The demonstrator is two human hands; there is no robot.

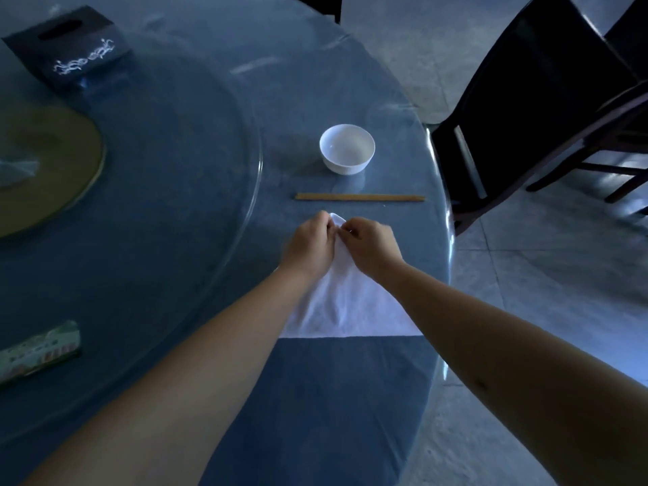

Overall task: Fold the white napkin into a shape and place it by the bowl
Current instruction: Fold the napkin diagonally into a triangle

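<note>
At frame centre, the left hand (308, 242) and right hand (371, 245) pinch the far tip of the white napkin (345, 306), folded into a triangle. Shaping seems partway; placement by the bowl (347, 149) above remains.

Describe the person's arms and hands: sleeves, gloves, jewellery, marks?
Both forearms are bare as far as the frame shows: no sleeves visible. Left hand and right hand wear no gloves; no watch or bracelet at the wrists. Rings can't be told. One small dark mark on the right forearm.
</note>
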